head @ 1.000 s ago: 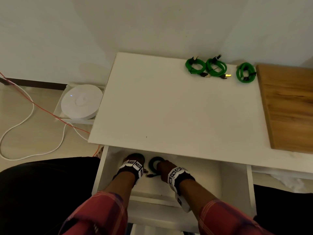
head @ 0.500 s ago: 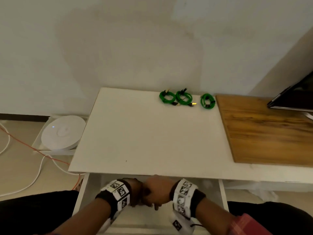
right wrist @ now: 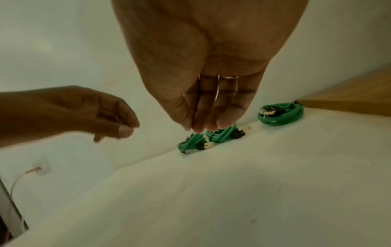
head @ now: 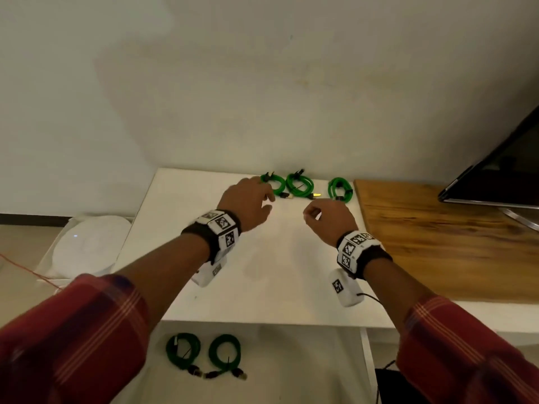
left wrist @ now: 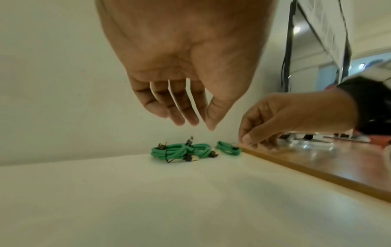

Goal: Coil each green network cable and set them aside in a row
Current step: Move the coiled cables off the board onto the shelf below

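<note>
Three coiled green cables lie in a row at the back of the white table: a left coil, a middle coil and a right coil. Two more coils lie side by side in the open drawer below the table's front edge. My left hand hovers just short of the left coil, fingers hanging relaxed and empty. My right hand hovers in front of the right coil, loosely curled and holding nothing.
A wooden board covers the table's right side, with a dark monitor on it. A white round device and an orange wire are on the floor to the left. The wall stands directly behind the coils.
Both hands came up out of the drawer and reached forward over the table toward the back row. Two coils now lie uncovered in the drawer. The head view tilted upward.
</note>
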